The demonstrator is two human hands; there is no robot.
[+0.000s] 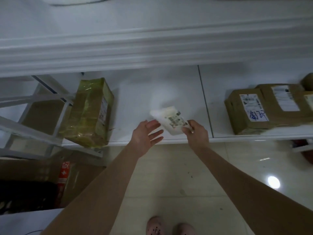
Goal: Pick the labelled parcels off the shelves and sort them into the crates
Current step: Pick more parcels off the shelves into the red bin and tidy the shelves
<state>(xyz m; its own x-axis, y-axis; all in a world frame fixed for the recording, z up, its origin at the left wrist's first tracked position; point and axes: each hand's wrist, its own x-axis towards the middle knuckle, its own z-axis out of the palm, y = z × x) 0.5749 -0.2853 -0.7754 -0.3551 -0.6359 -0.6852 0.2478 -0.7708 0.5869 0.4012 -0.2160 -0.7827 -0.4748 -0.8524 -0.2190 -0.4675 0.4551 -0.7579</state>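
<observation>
Right hand (196, 133) pinches white parcel's (171, 120) near corner; left hand (145, 136) open just beside it

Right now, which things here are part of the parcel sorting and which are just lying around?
Part of the job:
- small white labelled parcel, pinched by the right hand
- open left hand beside it
- tape-wrapped box on the shelf
- brown labelled boxes on the right

Just lying about:
- cardboard carton on the floor
- empty white rack

Parcel storage room. White metal shelving (169, 92) carries taped cardboard parcels (245, 111) with printed shipping labels (250, 103). Tiled floor (194, 175); an open carton (33, 175) stands beside the rack.
</observation>
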